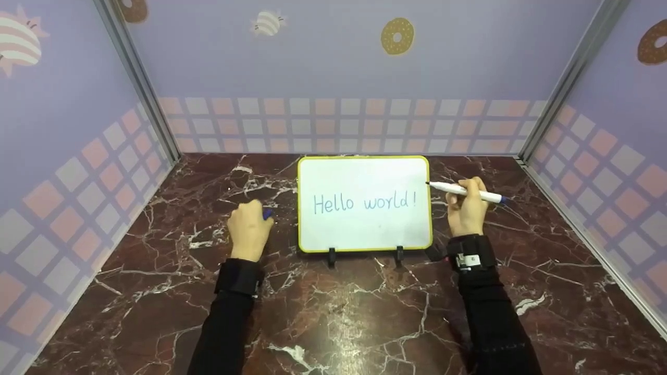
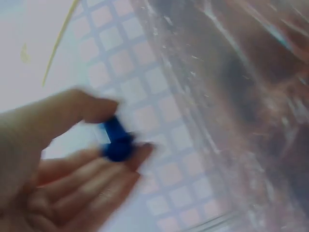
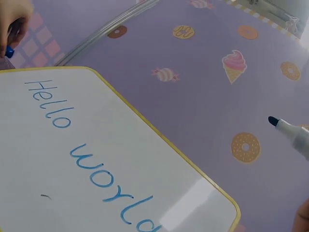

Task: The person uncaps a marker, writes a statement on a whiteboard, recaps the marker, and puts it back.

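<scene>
My left hand (image 1: 250, 230) is left of the whiteboard and pinches a small blue marker cap (image 1: 267, 214). In the left wrist view, the blue cap (image 2: 118, 144) sits between the thumb and fingertips, somewhat blurred. At the board's right side, my right hand (image 1: 469, 208) holds a white marker (image 1: 447, 188) with a blue end. The marker is uncapped, and its dark tip points left at the board's right edge. In the right wrist view, the marker (image 3: 293, 133) shows its bare tip apart from the board. The yellow-framed whiteboard (image 1: 359, 177) reads "Hello world!" in blue.
Two black stand feet (image 1: 332, 257) support the board on a dark red marbled table (image 1: 333, 312). Purple walls (image 1: 323, 62) with checks, donuts and sweets enclose the back and sides. In the right wrist view, a small dark mark (image 3: 45, 196) shows below the writing.
</scene>
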Motion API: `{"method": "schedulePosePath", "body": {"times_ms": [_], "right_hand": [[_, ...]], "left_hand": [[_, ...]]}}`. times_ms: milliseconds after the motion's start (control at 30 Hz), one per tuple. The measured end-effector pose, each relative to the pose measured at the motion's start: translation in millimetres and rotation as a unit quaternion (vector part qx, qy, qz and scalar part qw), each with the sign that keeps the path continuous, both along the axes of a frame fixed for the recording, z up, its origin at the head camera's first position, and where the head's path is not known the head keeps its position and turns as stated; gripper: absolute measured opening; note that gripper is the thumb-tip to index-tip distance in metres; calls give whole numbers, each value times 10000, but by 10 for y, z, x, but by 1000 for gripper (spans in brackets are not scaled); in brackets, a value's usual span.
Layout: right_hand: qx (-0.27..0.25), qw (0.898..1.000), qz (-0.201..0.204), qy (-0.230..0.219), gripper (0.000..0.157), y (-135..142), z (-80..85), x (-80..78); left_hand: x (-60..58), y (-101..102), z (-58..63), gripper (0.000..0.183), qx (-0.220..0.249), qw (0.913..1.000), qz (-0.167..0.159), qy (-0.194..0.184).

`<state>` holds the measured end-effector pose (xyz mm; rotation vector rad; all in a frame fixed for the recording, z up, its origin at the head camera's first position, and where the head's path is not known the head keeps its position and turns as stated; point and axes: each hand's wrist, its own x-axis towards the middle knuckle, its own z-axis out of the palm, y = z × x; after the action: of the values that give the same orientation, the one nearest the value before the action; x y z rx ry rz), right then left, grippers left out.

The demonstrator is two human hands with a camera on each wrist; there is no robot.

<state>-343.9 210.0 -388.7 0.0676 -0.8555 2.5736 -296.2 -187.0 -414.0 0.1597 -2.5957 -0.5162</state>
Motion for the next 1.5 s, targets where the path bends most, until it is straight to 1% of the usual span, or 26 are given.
{"method": "schedulePosePath", "body": {"times_ms": [33, 100, 167, 233, 300, 367, 433, 500, 567, 667, 800, 1000, 1133, 1333, 1500], "right_hand": [[24, 10000, 49, -4, 41, -25, 5, 6], [98, 9998, 157, -14, 40, -88, 15, 22], [180, 9995, 273, -20, 39, -169, 20, 42], [327, 9989, 343, -40, 38, -272, 20, 68], [502, 9976, 472, -39, 38, -386, 9, 103], [737, 9954, 615, -31, 38, -510, -10, 142], [1011, 9917, 798, 9, 40, -636, -42, 186], [1290, 9868, 974, 78, 40, -761, -76, 234], [1511, 9821, 1120, 125, 41, -876, -107, 284], [1744, 9764, 1255, 196, 40, -1000, -130, 350], [1914, 9722, 1321, 276, 38, -1070, -131, 411], [2028, 9691, 1351, 393, 38, -1098, -138, 454], [2039, 9678, 1416, 427, 39, -1116, -139, 466], [2074, 9655, 1492, 499, 38, -1151, -127, 494], [2067, 9658, 1495, 474, 37, -1175, -123, 515]], "left_hand": [[3, 36, 28, 22, -16, 9992, -136, 384], [11, 123, 81, 20, -76, 9931, -456, 1075], [27, 219, 131, 20, -39, 9832, -871, 1606], [47, 322, 174, 21, 77, 9707, -1348, 1987], [71, 426, 202, 20, 195, 9571, -1828, 2238], [96, 522, 215, 20, 231, 9438, -2263, 2397], [122, 608, 212, 20, 160, 9328, -2564, 2528], [140, 677, 197, 19, 84, 9243, -2770, 2625], [158, 731, 184, 19, 0, 9179, -2889, 2721], [185, 797, 179, 18, -62, 9126, -3009, 2767], [219, 854, 186, 20, -36, 9085, -3125, 2773], [260, 912, 191, 19, -76, 9030, -3259, 2797], [277, 946, 190, 18, -229, 9012, -3287, 2817], [301, 978, 191, 20, -346, 9026, -3216, 2841], [318, 1002, 201, 21, -428, 8998, -3211, 2924]]}}
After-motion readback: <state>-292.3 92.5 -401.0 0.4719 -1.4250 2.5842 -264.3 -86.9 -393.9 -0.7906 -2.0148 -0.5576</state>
